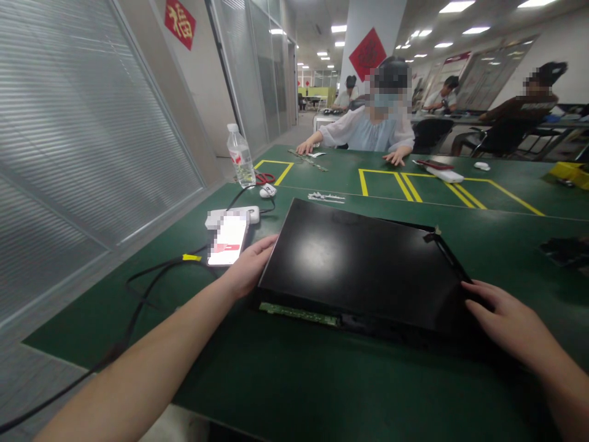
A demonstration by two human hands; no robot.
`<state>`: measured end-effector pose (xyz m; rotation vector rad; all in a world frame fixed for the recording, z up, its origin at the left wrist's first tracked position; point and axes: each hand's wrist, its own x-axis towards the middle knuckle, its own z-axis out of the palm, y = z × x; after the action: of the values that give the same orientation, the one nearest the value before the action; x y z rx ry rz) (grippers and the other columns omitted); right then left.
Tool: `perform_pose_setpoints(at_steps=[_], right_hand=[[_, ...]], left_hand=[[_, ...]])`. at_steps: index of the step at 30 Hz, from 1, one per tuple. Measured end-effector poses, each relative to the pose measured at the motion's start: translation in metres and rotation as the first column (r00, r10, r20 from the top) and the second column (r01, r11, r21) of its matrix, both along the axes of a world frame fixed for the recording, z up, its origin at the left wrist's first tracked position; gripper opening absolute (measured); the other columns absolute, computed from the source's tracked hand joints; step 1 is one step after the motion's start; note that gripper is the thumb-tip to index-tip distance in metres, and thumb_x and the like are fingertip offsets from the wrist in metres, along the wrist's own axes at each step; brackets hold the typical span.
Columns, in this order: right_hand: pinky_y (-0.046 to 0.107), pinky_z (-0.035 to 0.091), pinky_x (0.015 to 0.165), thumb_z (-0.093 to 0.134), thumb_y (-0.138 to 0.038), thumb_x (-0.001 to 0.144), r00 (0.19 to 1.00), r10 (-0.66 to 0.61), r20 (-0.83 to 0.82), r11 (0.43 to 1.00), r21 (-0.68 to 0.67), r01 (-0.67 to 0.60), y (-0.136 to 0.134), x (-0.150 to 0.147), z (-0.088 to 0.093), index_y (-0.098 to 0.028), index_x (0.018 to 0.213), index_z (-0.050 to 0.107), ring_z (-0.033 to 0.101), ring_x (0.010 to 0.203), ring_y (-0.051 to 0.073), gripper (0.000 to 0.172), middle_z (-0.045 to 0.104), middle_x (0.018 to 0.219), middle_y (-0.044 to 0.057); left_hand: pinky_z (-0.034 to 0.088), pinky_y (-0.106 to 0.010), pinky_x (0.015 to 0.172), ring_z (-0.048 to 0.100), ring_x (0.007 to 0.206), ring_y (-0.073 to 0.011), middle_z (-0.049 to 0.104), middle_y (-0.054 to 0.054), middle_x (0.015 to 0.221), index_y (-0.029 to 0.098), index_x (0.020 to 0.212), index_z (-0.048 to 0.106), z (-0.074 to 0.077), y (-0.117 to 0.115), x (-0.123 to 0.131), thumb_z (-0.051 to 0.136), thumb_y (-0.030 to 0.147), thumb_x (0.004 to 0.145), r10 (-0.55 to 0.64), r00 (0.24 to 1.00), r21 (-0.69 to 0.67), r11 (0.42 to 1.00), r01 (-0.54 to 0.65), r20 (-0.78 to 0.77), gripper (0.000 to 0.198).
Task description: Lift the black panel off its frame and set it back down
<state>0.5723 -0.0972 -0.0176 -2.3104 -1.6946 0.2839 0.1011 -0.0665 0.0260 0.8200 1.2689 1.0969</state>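
Between my hands is a glossy black display panel (363, 264), its screen face up and a bright reflection on it. A narrow green circuit board (299, 314) shows along its near edge. My left hand (251, 264) grips the panel's left side, with the fingertips partly hidden behind that edge. On the right side my right hand (499, 310) holds the near corner, its thumb and fingers around the rim. A black frame (453, 255) shows along the far right edge, apart from the screen there. How far the panel is raised off the table I cannot tell.
A lit phone (229, 239) and white power strip (214, 218) lie left, with black cables (138, 301). Beyond are a water bottle (242, 159), red-handled scissors (265, 178) and thin strips (326, 197). A person (380, 126) sits across the green table (115, 307).
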Motion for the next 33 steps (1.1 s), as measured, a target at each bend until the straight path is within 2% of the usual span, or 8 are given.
perform_pose_setpoints(at_steps=[3,10,17,20,23,29,33], right_hand=[[0.057,0.047,0.116,0.040,-0.047,0.080,1.000,0.003,0.005,1.000,0.008,-0.003,0.001,-0.001,0.000,-0.012,0.122,0.074,0.060,0.138,0.041,0.064,0.064,0.147,0.022],[0.053,0.049,0.116,0.043,-0.043,0.083,1.000,0.010,0.007,0.999,0.031,-0.010,0.001,0.001,-0.004,-0.013,0.120,0.076,0.062,0.137,0.039,0.058,0.067,0.145,0.021],[0.058,0.049,0.114,0.043,-0.039,0.087,0.998,0.063,0.000,0.993,0.096,-0.062,-0.001,0.003,-0.009,-0.011,0.120,0.078,0.064,0.133,0.041,0.055,0.067,0.143,0.023],[0.061,0.050,0.112,0.047,-0.039,0.084,0.998,0.065,-0.015,0.991,0.121,-0.063,-0.001,0.004,-0.012,-0.014,0.117,0.079,0.064,0.132,0.042,0.052,0.068,0.141,0.022],[0.063,0.049,0.111,0.051,-0.040,0.080,0.997,0.062,-0.050,0.988,0.142,-0.054,0.000,0.006,-0.015,-0.016,0.115,0.079,0.065,0.131,0.041,0.051,0.069,0.141,0.020],[0.058,0.050,0.110,0.055,-0.044,0.076,0.986,0.057,-0.156,0.983,0.183,-0.028,-0.001,0.005,-0.015,-0.023,0.112,0.081,0.067,0.126,0.038,0.049,0.074,0.134,0.014],[0.055,0.055,0.101,0.058,-0.047,0.076,0.958,-0.034,-0.284,0.986,0.145,0.078,-0.002,0.004,-0.013,-0.025,0.126,0.077,0.072,0.111,0.036,0.058,0.077,0.126,0.011]], left_hand=[[0.059,-0.027,0.067,0.079,0.090,-0.0236,0.084,-0.008,0.105,0.020,0.124,0.081,0.001,-0.001,-0.001,0.081,0.025,0.088,-0.033,0.999,0.035,0.999,0.033,0.002,0.036],[0.060,-0.030,0.074,0.079,0.098,-0.0266,0.084,-0.011,0.114,0.019,0.128,0.079,0.005,0.000,-0.006,0.081,0.027,0.086,-0.071,0.996,0.024,0.997,0.069,0.050,0.043],[0.059,-0.046,0.099,0.075,0.115,-0.0385,0.083,-0.013,0.116,0.016,0.120,0.081,0.004,0.000,-0.007,0.087,0.046,0.075,-0.116,0.992,0.095,0.989,0.111,0.046,0.055],[0.057,-0.048,0.104,0.074,0.119,-0.0387,0.082,-0.013,0.121,0.018,0.124,0.079,0.002,-0.003,-0.009,0.094,0.042,0.070,-0.175,0.985,0.140,0.975,0.173,-0.001,0.061],[0.059,-0.045,0.104,0.074,0.120,-0.0370,0.080,-0.012,0.128,0.021,0.128,0.077,0.000,-0.005,-0.011,0.097,0.036,0.068,-0.212,0.977,0.180,0.960,0.213,-0.026,0.065],[0.063,-0.045,0.100,0.074,0.121,-0.0387,0.080,-0.013,0.128,0.022,0.133,0.076,0.002,-0.007,-0.010,0.096,0.042,0.070,-0.217,0.975,0.204,0.954,0.221,-0.039,0.069],[0.061,-0.046,0.104,0.071,0.126,-0.0394,0.077,-0.012,0.136,0.023,0.134,0.075,0.002,-0.007,-0.009,0.095,0.043,0.072,-0.222,0.974,0.233,0.946,0.226,-0.041,0.068]])
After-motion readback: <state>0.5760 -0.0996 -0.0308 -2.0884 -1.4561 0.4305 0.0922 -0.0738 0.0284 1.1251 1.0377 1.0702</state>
